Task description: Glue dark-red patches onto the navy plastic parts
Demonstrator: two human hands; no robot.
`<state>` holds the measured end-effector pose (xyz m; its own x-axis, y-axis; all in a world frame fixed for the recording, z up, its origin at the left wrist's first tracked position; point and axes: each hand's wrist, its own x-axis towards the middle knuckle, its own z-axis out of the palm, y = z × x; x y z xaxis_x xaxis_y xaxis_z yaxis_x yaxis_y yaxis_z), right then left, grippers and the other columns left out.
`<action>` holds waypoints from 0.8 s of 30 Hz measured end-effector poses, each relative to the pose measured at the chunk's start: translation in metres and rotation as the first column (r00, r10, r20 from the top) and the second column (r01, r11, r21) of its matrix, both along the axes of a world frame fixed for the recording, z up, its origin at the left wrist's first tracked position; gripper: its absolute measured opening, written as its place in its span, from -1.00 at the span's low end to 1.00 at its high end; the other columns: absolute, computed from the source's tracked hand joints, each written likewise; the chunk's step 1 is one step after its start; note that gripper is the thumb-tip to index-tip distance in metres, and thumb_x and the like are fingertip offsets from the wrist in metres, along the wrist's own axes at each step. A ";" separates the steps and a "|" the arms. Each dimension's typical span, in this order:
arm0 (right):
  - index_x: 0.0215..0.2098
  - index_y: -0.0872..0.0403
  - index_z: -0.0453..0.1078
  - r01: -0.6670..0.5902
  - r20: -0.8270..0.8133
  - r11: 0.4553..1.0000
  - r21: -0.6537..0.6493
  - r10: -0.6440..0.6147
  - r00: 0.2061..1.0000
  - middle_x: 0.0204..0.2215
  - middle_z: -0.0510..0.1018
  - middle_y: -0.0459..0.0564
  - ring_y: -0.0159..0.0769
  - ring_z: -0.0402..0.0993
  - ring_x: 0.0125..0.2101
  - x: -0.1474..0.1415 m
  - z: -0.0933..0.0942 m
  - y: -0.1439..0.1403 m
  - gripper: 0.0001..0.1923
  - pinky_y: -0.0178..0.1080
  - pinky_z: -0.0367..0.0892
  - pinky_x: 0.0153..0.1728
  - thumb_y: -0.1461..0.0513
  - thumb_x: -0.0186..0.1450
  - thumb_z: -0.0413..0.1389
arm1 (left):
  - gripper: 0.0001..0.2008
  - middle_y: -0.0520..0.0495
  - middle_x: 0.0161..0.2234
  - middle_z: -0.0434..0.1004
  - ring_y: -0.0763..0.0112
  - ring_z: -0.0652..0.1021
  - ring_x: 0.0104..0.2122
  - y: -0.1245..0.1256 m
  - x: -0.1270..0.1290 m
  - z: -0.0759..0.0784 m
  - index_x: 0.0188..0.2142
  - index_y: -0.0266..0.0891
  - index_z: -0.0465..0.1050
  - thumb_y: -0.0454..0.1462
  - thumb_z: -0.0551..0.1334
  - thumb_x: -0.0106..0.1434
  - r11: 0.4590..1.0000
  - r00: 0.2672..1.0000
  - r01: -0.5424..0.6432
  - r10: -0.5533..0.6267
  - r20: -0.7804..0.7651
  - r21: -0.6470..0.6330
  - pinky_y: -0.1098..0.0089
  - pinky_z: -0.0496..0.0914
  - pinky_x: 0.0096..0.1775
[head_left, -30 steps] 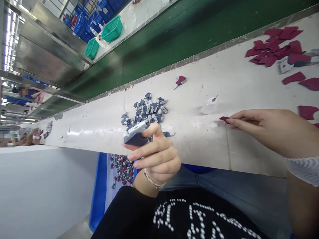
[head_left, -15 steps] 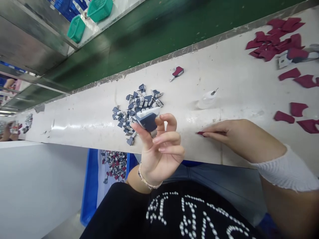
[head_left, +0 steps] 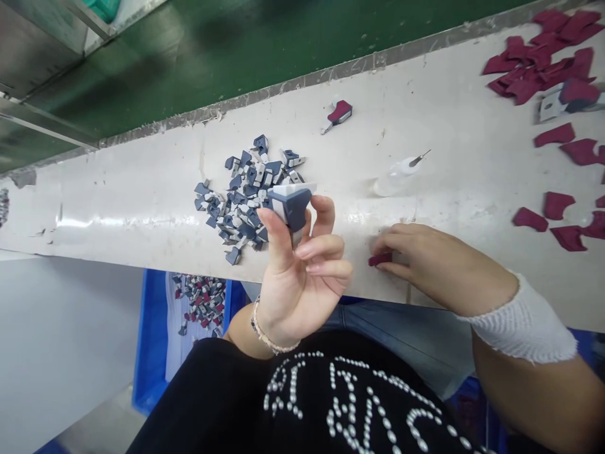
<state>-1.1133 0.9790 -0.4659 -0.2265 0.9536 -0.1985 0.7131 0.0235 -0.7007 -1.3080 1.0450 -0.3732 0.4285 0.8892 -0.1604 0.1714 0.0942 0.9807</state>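
Observation:
My left hand (head_left: 302, 271) is raised above the near edge of the white bench (head_left: 142, 202) and pinches a small blue-and-white plastic part (head_left: 293, 205) between thumb and fingers. Just behind it lies a pile of the same blue-grey parts (head_left: 246, 195). My right hand (head_left: 425, 265) rests on the bench to the right, its fingers curled over a small maroon felt piece (head_left: 379, 259) at the fingertips. The wrist wears a white mesh sleeve (head_left: 524, 318).
Several maroon felt pieces (head_left: 543, 63) are scattered at the right. A small clear glue bottle (head_left: 399, 173) lies mid-bench, and one part with maroon felt on it (head_left: 339, 112) sits farther back. A green conveyor belt (head_left: 236, 50) runs behind. A blue bin (head_left: 151, 340) holding parts stands below the bench.
My right hand has dragged the maroon piece leftward along the bench toward the left hand and curled over it. My left hand has lifted and turned the blue part upright.

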 end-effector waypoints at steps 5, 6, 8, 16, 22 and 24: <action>-0.32 0.06 0.48 -0.007 0.012 0.997 -0.076 0.008 1.000 -0.35 0.61 0.00 -0.15 0.53 -0.33 -0.009 0.007 0.002 -0.79 -0.08 0.46 -0.32 0.32 0.38 0.01 | -0.24 0.00 -0.02 0.59 0.57 0.34 -0.59 0.001 -0.006 -0.008 0.07 0.05 0.48 0.23 -0.37 0.45 0.993 1.000 -0.008 0.010 -0.022 0.115 0.35 0.22 -0.59; -0.25 0.07 0.52 0.010 0.007 0.998 -0.065 -0.010 1.000 -0.29 0.64 0.02 -0.12 0.57 -0.28 -0.009 0.008 0.000 -0.76 -0.06 0.49 -0.28 0.30 0.41 0.00 | -0.25 0.00 -0.02 0.60 0.58 0.33 -0.60 0.002 -0.009 -0.012 0.07 0.06 0.48 0.26 -0.33 0.43 0.992 1.000 -0.009 0.011 -0.012 0.125 0.35 0.24 -0.59; -0.09 0.08 0.57 0.051 -0.018 0.998 -0.028 -0.052 0.999 -0.15 0.68 0.05 -0.05 0.62 -0.16 -0.007 0.011 -0.007 -0.70 0.01 0.53 -0.14 0.26 0.43 -0.01 | -0.32 0.03 0.00 0.60 0.60 0.36 -0.59 0.006 -0.015 -0.024 0.05 0.11 0.47 0.33 -0.20 0.38 0.989 0.998 0.013 -0.021 0.054 0.146 0.39 0.31 -0.57; -0.05 -0.05 0.58 0.241 -0.139 0.949 -0.204 -0.271 0.952 -0.24 0.71 -0.04 -0.10 0.67 -0.28 0.014 0.023 -0.043 -0.72 -0.09 0.59 -0.32 0.07 0.44 0.08 | -0.65 0.11 -0.30 0.58 0.42 0.63 -0.31 0.005 -0.036 -0.078 -0.18 0.02 0.51 -0.01 0.53 0.13 0.861 0.938 -0.303 0.193 0.289 0.408 0.34 0.58 -0.30; 0.12 0.00 0.54 0.197 0.023 0.980 -0.039 -0.196 0.980 0.02 0.65 0.03 -0.06 0.63 -0.07 0.007 0.013 -0.049 -0.63 0.00 0.59 -0.05 0.13 0.52 -0.01 | -0.64 0.01 -0.16 0.59 0.35 0.63 -0.19 0.008 -0.049 -0.084 -0.21 -0.11 0.54 -0.10 0.57 0.08 0.706 0.976 -0.216 0.151 0.154 0.675 0.27 0.62 -0.17; 0.06 0.00 0.55 0.203 0.048 0.979 -0.016 -0.202 0.978 -0.02 0.66 0.01 -0.10 0.64 -0.09 0.005 0.019 -0.049 -0.66 -0.06 0.61 -0.10 0.14 0.53 -0.03 | -0.61 0.00 -0.16 0.58 0.39 0.61 -0.23 0.013 -0.054 -0.083 -0.23 -0.15 0.54 -0.14 0.60 0.03 0.640 0.986 -0.164 0.139 0.096 0.750 0.34 0.61 -0.20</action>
<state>-1.1080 0.9302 -0.4468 -0.0198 0.9744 -0.2239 0.7329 -0.1382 -0.6661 -1.3622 1.0577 -0.4562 0.2697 0.7502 0.6037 0.1955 -0.6565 0.7286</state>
